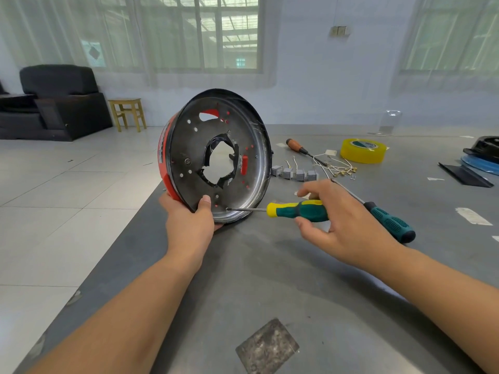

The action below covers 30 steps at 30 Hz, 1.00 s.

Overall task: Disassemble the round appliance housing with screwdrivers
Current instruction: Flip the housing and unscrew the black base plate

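The tabletop (270, 265) carries the round housing (216, 155), stood on edge at the tabletop's left rim with its open dark face turned toward the right hand. The left hand (190, 225) grips its bottom rim at about 6 o'clock, thumb over the inner lip and fingers curled behind the red shell.

The right hand (343, 225) holds the green-and-yellow screwdriver (297, 210), fingers curled loosely round the handle. Its long axis runs nearly level, from 3 o'clock toward 9, and the tip meets the housing's inner face at about 5 o'clock, just beside the left thumb. The screw itself is too small to make out. Judging by this, turning calls for keeping the shaft square to that face.

A second green screwdriver (388, 220) lies just behind the right hand.
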### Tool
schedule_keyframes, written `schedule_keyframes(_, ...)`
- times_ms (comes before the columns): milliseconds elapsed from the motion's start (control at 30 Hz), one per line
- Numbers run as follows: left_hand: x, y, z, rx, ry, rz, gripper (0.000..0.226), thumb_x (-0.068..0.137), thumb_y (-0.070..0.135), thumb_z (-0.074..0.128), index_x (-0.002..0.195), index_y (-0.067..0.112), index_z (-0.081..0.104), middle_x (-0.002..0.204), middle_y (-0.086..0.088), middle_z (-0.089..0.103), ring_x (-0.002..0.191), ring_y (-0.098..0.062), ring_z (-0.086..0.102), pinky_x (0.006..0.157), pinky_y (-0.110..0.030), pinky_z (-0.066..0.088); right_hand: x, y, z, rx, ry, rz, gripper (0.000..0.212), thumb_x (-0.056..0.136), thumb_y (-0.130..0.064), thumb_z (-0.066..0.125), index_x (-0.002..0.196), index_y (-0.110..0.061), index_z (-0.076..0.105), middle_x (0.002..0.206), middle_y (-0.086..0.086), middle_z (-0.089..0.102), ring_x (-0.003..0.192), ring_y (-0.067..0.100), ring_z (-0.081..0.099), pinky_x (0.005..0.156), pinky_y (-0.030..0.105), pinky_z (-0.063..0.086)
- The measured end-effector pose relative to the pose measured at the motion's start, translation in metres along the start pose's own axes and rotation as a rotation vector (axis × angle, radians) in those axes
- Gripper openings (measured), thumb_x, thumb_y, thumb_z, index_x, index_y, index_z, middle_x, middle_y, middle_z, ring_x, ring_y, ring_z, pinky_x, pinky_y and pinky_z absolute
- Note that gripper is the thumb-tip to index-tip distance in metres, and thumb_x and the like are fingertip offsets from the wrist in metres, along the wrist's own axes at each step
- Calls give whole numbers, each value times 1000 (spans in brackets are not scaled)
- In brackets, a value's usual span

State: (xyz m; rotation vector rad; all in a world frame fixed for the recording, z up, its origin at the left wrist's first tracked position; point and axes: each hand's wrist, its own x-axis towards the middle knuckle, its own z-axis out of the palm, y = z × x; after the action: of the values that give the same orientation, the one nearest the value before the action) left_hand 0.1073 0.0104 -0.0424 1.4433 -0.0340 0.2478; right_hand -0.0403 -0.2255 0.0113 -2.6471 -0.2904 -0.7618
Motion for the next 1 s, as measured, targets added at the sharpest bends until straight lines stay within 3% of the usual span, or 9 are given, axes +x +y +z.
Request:
schedule_keyframes(167, 0, 1, 0, 6, -7, -11, 49, 80, 37, 64, 119, 46, 37, 107, 25, 61, 104, -20, 71, 88, -53, 63, 5, -4, 7, -11, 114, 193, 39, 100, -69, 19, 124, -42, 33, 74, -6, 62, 65, 10, 60, 63, 43, 55)
schedule_keyframes(333, 0, 2, 0, -19, -1, -17, 44, 83, 33, 66, 118, 45, 40, 108, 26, 61, 109, -20, 70, 86, -52, 65, 3, -1, 0, 103, 62, 6, 26, 97, -44, 60, 114, -43, 40, 102, -19, 55, 96, 4, 56, 75, 13, 46)
schedule_keyframes(467, -2, 4, 1, 12, -8, 0, 48, 84, 35, 66, 122, 44, 38, 107, 27, 60, 110, -22, 69, 92, -54, 62, 3, -9, 9, 424, 95, 287, 18, 96, -60, 51, 105, -45, 46, 89, -8, 67, 75, 12, 63, 68, 31, 53)
schedule_keyframes(567, 0, 0, 1, -44, 12, -1, 42, 95, 22, 67, 120, 41, 40, 109, 24, 61, 107, -17, 70, 81, -49, 66, 10, -7, 10, 297, 120, 345, 37, 95, -70, 35, 100, -37, 48, 73, 4, 68, 64, 16, 64, 64, 43, 54)
schedule_keyframes(633, 1, -1, 1, -58, 21, 1, 39, 98, 17, 66, 114, 43, 42, 110, 22, 62, 103, -13, 71, 78, -48, 67, 9, -5, 7, 234, 136, 246, 18, 100, -54, 49, 102, -37, 43, 81, -1, 66, 66, 11, 60, 63, 30, 53)
schedule_keyframes(700, 1, -1, 1, -64, 28, 6, 39, 99, 16, 66, 110, 45, 42, 109, 23, 62, 96, -8, 73, 79, -49, 67, 5, -2, 3, 91, 70, 59, 27, 98, -35, 59, 112, -38, 36, 95, -10, 56, 79, 1, 55, 70, 16, 46)
schedule_keyframes(767, 1, -2, 1, -60, 30, 10, 39, 99, 16, 66, 113, 43, 41, 108, 23, 61, 94, -6, 72, 80, -49, 66, 2, 2, 2, -13, 30, -28, 35, 99, -38, 58, 122, -37, 32, 99, -12, 52, 90, 0, 54, 78, 17, 44)
schedule_keyframes(900, 0, 0, 2, -58, 29, 11, 41, 100, 15, 66, 120, 38, 39, 109, 23, 60, 97, -7, 70, 81, -49, 66, 8, 0, 0, -25, 86, 75, 36, 100, -64, 25, 126, -41, 34, 67, -7, 62, 71, 6, 61, 50, 31, 44)
schedule_keyframes(1000, 0, 0, 2, -57, 29, 10, 40, 100, 15, 66, 118, 38, 39, 108, 24, 60, 95, -5, 69, 80, -48, 67, 5, -4, 2, 153, 86, 61, 26, 101, -44, 51, 119, -47, 33, 94, -10, 64, 85, 11, 60, 67, 27, 50)
